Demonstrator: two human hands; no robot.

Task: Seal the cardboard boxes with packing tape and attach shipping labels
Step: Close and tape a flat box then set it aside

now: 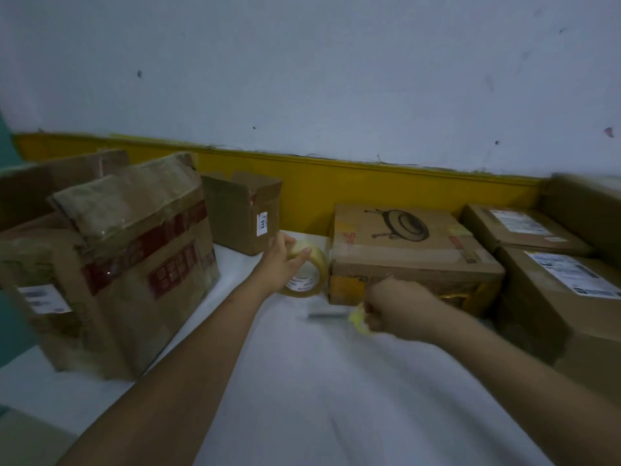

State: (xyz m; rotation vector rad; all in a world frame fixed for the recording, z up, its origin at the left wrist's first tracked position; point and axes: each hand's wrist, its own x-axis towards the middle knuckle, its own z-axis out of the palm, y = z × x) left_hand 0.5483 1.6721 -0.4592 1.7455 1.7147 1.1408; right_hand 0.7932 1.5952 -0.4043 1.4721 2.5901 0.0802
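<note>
My left hand [280, 264] grips a roll of clear packing tape [307, 275], held upright just left of a cardboard box printed with a pan drawing [408, 253]. My right hand [393, 309] is curled around a small yellow object [359, 319], blurred, in front of that box's near face. A pale strip [327, 312], perhaps pulled tape, lies between the roll and my right hand. The box has tape across its top and a yellow patch on its front.
A large worn box with red tape [134, 264] stands at the left, a small open box [245, 213] behind it. Two labelled boxes [524, 227] [564, 287] sit at the right. All rest on a white sheet [319, 381] against a yellow-banded wall.
</note>
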